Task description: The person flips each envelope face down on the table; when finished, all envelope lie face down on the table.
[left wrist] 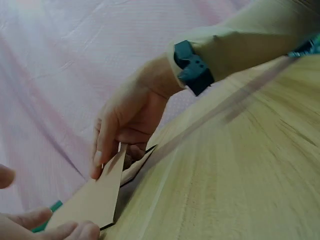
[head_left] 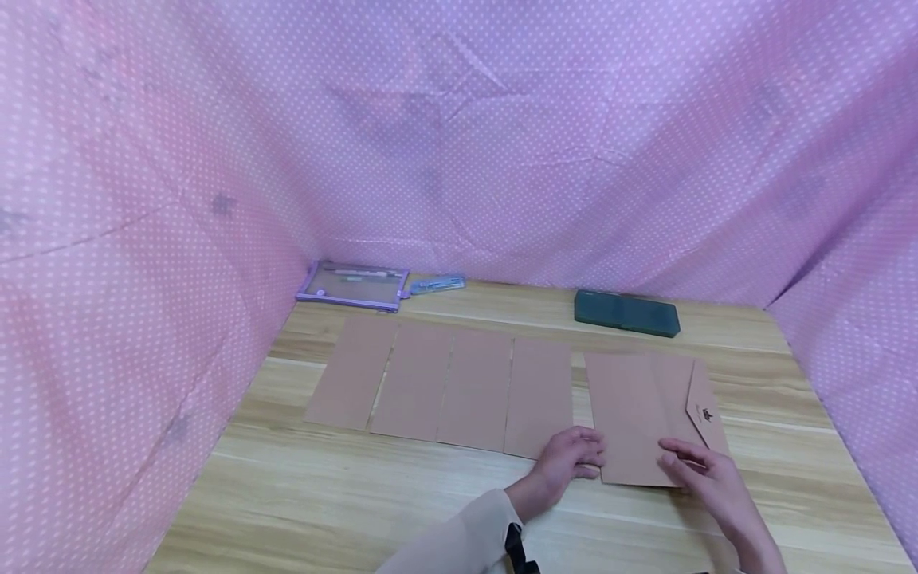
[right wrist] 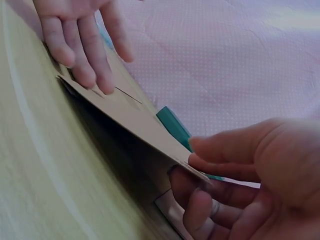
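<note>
A brown paper envelope (head_left: 624, 418), plain side up, is raised at its near right edge in the head view. My right hand (head_left: 713, 478) pinches that edge between thumb and fingers, with other fingers underneath in the right wrist view. At the envelope's near left corner, the extended fingers of my left hand (head_left: 562, 466) rest against the edge. Beneath and to the right lies another brown envelope (head_left: 677, 383), partly covered, its pointed flap (head_left: 706, 410) showing a black crown print.
Several plain brown rectangles (head_left: 473, 391) lie in a row to the left. Along the back of the wooden table (head_left: 323, 486) are a purple-edged mesh pouch (head_left: 358, 287) with pens, a small blue item (head_left: 437, 285) and a dark green case (head_left: 626, 312). Pink dotted cloth (head_left: 459, 159) surrounds the table.
</note>
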The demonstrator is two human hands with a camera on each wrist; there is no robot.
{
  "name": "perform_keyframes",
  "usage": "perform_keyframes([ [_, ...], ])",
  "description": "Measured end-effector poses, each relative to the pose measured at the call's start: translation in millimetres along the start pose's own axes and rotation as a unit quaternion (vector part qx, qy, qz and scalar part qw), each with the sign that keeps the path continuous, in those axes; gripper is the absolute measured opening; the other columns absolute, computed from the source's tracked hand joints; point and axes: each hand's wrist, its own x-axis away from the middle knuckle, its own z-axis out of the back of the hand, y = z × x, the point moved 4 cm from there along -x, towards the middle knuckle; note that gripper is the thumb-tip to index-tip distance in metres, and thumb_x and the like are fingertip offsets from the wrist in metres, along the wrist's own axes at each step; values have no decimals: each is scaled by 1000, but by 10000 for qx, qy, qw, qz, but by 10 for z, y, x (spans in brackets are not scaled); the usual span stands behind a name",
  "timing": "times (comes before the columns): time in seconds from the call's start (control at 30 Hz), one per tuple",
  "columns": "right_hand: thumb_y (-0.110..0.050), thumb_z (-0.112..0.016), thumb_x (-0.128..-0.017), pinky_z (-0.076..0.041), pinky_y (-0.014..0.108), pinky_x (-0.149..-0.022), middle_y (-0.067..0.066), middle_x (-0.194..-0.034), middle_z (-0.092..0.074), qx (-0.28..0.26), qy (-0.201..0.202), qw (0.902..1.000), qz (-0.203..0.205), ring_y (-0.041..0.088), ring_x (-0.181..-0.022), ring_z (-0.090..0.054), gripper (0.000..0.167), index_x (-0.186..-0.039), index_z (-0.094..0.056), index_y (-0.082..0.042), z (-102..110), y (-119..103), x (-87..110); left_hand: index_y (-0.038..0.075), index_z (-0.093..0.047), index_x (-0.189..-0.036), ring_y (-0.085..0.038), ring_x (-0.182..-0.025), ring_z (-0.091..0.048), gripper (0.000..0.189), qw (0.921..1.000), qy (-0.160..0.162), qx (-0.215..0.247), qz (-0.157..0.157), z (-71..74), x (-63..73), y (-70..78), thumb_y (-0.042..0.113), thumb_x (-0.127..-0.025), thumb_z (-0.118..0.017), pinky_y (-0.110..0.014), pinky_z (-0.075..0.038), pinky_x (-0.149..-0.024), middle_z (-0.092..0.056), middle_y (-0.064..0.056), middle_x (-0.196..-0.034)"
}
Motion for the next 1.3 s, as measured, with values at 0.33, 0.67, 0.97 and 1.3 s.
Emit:
perform_keyframes([
  [0.33,-9,-64,-96,-58,16,-71,-36,-102,-66,-467,160,9987,-100,-11,-90,-65,31,-121,-65,8,27,-15,17,-1,-68,-108,-9,-71,-61,31,9881,1151,-965,-331,-32,78,27,-3,-77,-62,-23,-57,-65,-71,-9,-100],
  [0.67,-7,-65,-95,-57,15,-73,-32,-103,-68,-578,62,9982,-135,-9,-90,-66,32,-124,-65,5,20,-24,37,8,-68,-117,-9,-69,-65,43,9906,953,-961,-178,-107,19,-34,-12,-78,-69,-22,-59,-66,-68,-4,-115],
  [0.97,-2,-66,-92,-58,19,-68,-22,-94,-72,-306,-34,9991,276,-3,-82,-67,33,-125,-65,4,-8,-42,61,14,-73,-112,-4,-68,-62,47,9835,1109,-1400,-277,-64,56,-7,-13,-73,-73,-18,-57,-65,-71,-6,-121],
  [1.3,-4,-71,-89,-56,20,-65,-19,-90,-74,291,-41,9977,615,-3,-80,-66,40,-125,-62,10,-104,-77,40,14,-72,-115,1,-69,-62,48,9695,1206,-2088,-430,21,117,53,-9,-73,-75,-14,-54,-65,-73,-8,-122],
])
